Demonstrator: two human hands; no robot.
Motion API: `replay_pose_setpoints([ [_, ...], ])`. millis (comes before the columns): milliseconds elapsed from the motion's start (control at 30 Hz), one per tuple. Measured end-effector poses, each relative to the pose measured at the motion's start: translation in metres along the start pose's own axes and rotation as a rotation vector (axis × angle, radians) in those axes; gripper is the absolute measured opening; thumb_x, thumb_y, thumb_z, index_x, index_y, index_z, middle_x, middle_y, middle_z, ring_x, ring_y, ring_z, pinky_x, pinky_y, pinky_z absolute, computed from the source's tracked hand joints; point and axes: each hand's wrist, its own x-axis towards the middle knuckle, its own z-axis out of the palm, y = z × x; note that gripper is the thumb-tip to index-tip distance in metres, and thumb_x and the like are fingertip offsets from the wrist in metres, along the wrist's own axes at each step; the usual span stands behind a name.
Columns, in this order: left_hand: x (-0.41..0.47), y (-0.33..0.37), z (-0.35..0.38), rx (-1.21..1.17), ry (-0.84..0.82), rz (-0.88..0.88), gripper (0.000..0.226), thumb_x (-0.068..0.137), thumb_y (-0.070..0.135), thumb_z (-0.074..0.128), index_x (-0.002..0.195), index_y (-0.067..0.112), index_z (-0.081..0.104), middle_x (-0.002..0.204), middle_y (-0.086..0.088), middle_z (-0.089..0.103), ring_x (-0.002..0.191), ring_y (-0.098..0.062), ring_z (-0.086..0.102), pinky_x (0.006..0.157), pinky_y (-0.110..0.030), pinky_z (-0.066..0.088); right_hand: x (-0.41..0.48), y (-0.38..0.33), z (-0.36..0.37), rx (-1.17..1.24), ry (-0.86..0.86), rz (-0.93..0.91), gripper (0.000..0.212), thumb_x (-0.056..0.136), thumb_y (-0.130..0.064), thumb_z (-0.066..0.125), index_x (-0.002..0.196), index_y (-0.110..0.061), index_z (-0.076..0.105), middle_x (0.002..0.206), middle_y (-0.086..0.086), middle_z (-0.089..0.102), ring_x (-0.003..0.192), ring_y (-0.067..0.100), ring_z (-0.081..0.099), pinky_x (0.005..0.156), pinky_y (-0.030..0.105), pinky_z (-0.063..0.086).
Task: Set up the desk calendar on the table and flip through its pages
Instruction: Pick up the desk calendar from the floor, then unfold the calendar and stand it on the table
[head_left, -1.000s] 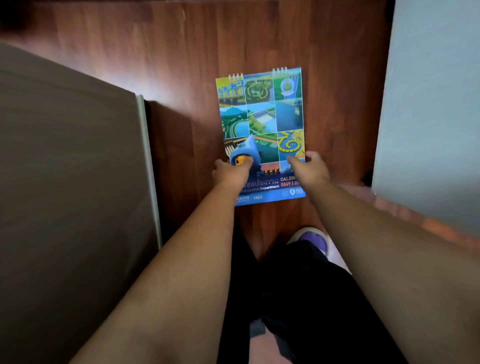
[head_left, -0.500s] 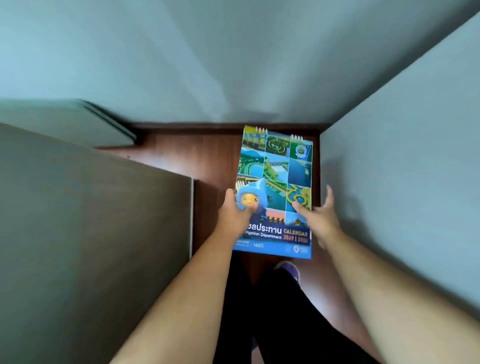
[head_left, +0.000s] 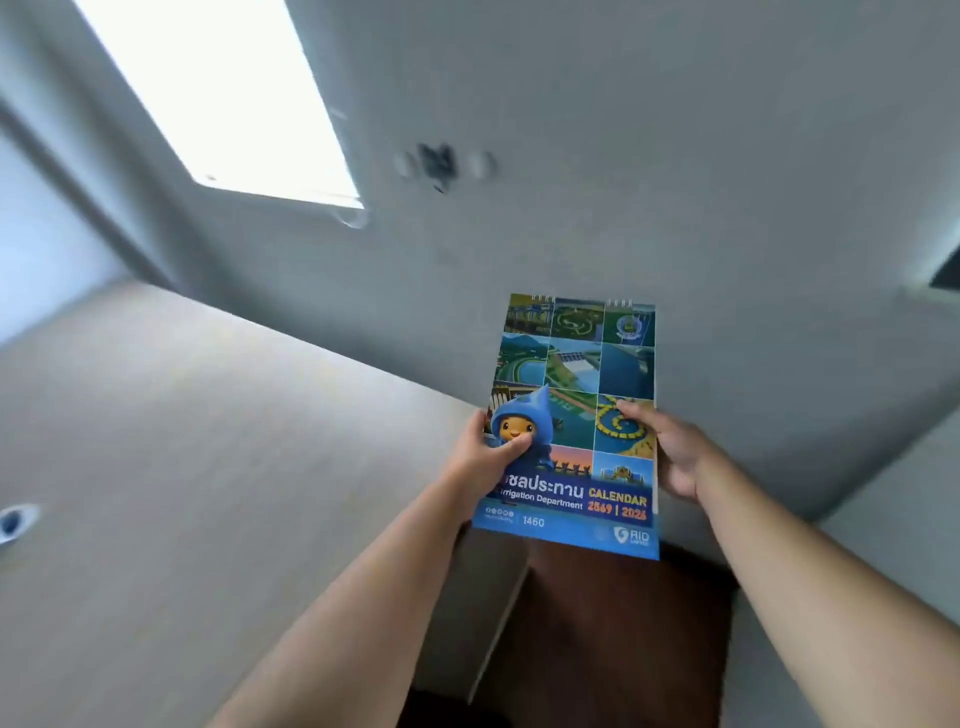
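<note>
The desk calendar (head_left: 574, 415) is a flat, spiral-bound pad with a blue cover of photo tiles and a cartoon figure in a blue hood. I hold it up in the air in front of me, folded flat, cover facing me, spiral at the top. My left hand (head_left: 485, 452) grips its left edge, thumb on the cartoon figure. My right hand (head_left: 670, 449) grips the right edge, thumb on the cover, fingers behind. The beige table (head_left: 182, 467) lies to the left, below the calendar.
A grey wall (head_left: 623, 156) fills the background, with a bright window (head_left: 223, 93) at upper left and a dark smudge between two round marks. A small blue-and-white object (head_left: 13, 522) sits at the table's left edge. Brown wooden floor (head_left: 613, 623) shows beyond the table edge.
Both hands have lifted the calendar from low near the floor up to table height. The view has tilted upward from the floor to the wall and window.
</note>
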Motion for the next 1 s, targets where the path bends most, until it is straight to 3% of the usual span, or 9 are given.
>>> replay_pose_setpoints([
  [133, -0.07, 0.022, -0.102, -0.083, 0.209, 0.075, 0.038, 0.083, 0.023, 0.072, 0.113, 0.015, 0.051, 0.098, -0.008, 0.069, 0.074, -0.018, 0.068, 0.06, -0.027, 0.057, -0.034, -0.06, 0.106, -0.301, -0.326, -0.131, 0.025, 0.084, -0.025, 0.061, 0.103, -0.008, 0.061, 0.086, 0.011, 0.074, 0.071, 0.024, 0.07, 0.072, 0.037, 0.058],
  [233, -0.132, 0.018, -0.181, -0.164, 0.364, 0.155, 0.039, 0.083, 0.023, 0.072, 0.115, 0.011, 0.054, 0.096, -0.008, 0.071, 0.075, -0.018, 0.07, 0.061, -0.027, 0.057, -0.06, -0.075, 0.201, -0.488, -0.538, -0.171, 0.022, 0.084, -0.023, 0.063, 0.103, -0.011, 0.059, 0.088, 0.011, 0.07, 0.068, 0.022, 0.069, 0.063, 0.037, 0.059],
  [367, -0.209, -0.015, -0.269, -0.028, 0.729, 0.15, 0.037, 0.084, 0.027, 0.07, 0.115, 0.01, 0.058, 0.098, -0.005, 0.067, 0.09, -0.024, 0.066, 0.08, -0.039, 0.056, -0.096, -0.05, 0.324, -0.615, -0.788, -0.255, 0.017, 0.084, -0.014, 0.062, 0.101, -0.011, 0.062, 0.087, 0.011, 0.071, 0.066, 0.025, 0.07, 0.061, 0.04, 0.059],
  [500, -0.266, -0.055, -0.333, 0.148, 1.126, 0.066, 0.066, 0.081, 0.027, 0.071, 0.14, 0.019, 0.044, 0.132, -0.012, 0.053, 0.118, -0.026, 0.055, 0.096, -0.039, 0.049, -0.143, 0.026, 0.435, -0.671, -0.84, -0.418, 0.017, 0.087, -0.005, 0.058, 0.103, -0.008, 0.06, 0.089, 0.015, 0.066, 0.074, 0.029, 0.063, 0.067, 0.044, 0.057],
  [633, -0.305, -0.077, -0.373, -0.125, 0.874, 0.127, 0.082, 0.085, 0.018, 0.068, 0.148, 0.039, 0.02, 0.136, 0.005, 0.054, 0.108, -0.016, 0.058, 0.074, -0.02, 0.053, -0.175, 0.12, 0.509, -0.75, -0.805, -0.652, 0.012, 0.083, -0.007, 0.057, 0.085, -0.001, 0.067, 0.074, 0.018, 0.065, 0.069, 0.016, 0.052, 0.057, 0.024, 0.045],
  [767, -0.332, -0.124, -0.417, -0.132, 0.715, -0.02, 0.11, 0.078, 0.02, 0.07, 0.147, 0.054, -0.01, 0.142, 0.02, 0.04, 0.121, -0.017, 0.053, 0.089, -0.043, 0.055, -0.183, 0.194, 0.548, -0.864, -0.846, -0.717, 0.015, 0.082, -0.028, 0.054, 0.069, -0.034, 0.059, 0.061, -0.006, 0.06, 0.057, 0.009, 0.051, 0.049, 0.019, 0.037],
  [867, -0.337, -0.162, -0.44, -0.138, 0.635, -0.035, 0.113, 0.076, 0.014, 0.066, 0.144, 0.058, -0.012, 0.141, 0.023, 0.04, 0.123, -0.017, 0.056, 0.089, -0.044, 0.058, -0.176, 0.223, 0.564, -1.04, -0.918, -0.695, 0.024, 0.087, -0.025, 0.053, 0.079, -0.047, 0.049, 0.074, -0.007, 0.064, 0.065, 0.005, 0.056, 0.056, 0.016, 0.041],
  [933, -0.333, -0.177, -0.447, -0.146, 0.6, 0.0, 0.112, 0.08, 0.007, 0.063, 0.143, 0.059, -0.012, 0.136, 0.024, 0.046, 0.122, -0.017, 0.059, 0.079, -0.034, 0.058, -0.169, 0.232, 0.573, -1.138, -0.962, -0.67, 0.021, 0.088, -0.024, 0.051, 0.089, -0.045, 0.047, 0.083, -0.002, 0.063, 0.072, 0.015, 0.058, 0.06, 0.02, 0.042],
  [1000, -0.327, -0.184, -0.452, -0.169, 0.568, 0.03, 0.112, 0.078, 0.002, 0.061, 0.141, 0.064, -0.009, 0.131, 0.024, 0.051, 0.119, -0.021, 0.061, 0.078, -0.038, 0.059, -0.157, 0.236, 0.579, -1.242, -0.998, -0.67, 0.025, 0.087, -0.022, 0.053, 0.105, -0.039, 0.048, 0.092, -0.005, 0.062, 0.084, 0.019, 0.058, 0.064, 0.025, 0.043],
])
